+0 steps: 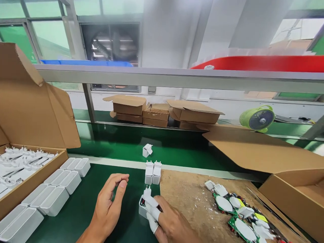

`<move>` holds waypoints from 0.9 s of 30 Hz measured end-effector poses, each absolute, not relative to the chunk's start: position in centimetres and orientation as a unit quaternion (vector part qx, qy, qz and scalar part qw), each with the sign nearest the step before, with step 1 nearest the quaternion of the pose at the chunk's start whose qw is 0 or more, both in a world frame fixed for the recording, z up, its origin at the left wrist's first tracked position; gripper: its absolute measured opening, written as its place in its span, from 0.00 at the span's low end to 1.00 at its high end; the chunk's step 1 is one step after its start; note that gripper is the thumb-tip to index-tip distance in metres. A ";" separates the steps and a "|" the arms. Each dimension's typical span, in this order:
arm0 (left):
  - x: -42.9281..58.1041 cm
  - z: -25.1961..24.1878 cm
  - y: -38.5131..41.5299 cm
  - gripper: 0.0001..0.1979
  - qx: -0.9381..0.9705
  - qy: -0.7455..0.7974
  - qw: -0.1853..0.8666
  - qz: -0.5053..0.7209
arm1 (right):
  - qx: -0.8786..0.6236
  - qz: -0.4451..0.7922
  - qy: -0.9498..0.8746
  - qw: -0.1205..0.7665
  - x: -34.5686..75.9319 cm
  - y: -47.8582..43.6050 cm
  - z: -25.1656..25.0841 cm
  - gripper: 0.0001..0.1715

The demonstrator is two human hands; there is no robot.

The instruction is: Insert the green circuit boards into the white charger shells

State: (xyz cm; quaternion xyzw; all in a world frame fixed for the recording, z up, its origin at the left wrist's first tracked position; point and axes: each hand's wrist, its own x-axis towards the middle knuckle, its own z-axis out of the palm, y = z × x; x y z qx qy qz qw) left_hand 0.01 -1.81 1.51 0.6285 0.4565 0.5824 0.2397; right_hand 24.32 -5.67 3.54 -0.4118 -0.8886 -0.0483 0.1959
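Observation:
My right hand (pixel 168 217), with white covers on some fingertips, grips a white power adapter (pixel 143 206) at the front middle. Its pronged top part (pixel 147 194) sits tilted over the box-shaped case, and a bit of circuit board shows in the gap. To its left, my left hand (pixel 108 202) is raised over the green mat, fingers curved and thumb apart, holding nothing. Just beyond stand two white adapters (pixel 153 172) side by side, prongs up. Farther back, another adapter with a tilted top (pixel 147 150) rests on the green belt.
Rows of white cases (pixel 54 200) line the left, beside a carton (pixel 60 160) of white pronged parts. Circuit boards (pixel 243 212) and long tweezers (pixel 268 206) lie on a brown board (pixel 187 202). An open carton (pixel 291 189) stands right; a green fan (pixel 258 118) is behind.

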 end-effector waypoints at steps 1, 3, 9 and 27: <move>0.0 1.4 -1.8 0.15 0.637 0.454 0.236 0.576 | -0.421 -0.056 -0.889 0.170 24.3 -5.7 3.2 0.23; -0.1 1.2 -1.8 0.13 0.666 0.446 0.218 0.557 | -0.427 -0.048 -0.889 0.156 24.3 -5.7 2.7 0.23; -0.3 0.9 -1.9 0.10 0.708 0.423 0.172 0.539 | -0.396 0.043 -0.875 0.275 24.9 -5.6 2.9 0.27; 1.1 -2.0 -2.7 0.25 0.761 0.415 0.323 0.379 | -0.442 0.182 -0.817 0.321 24.7 -5.5 1.0 0.18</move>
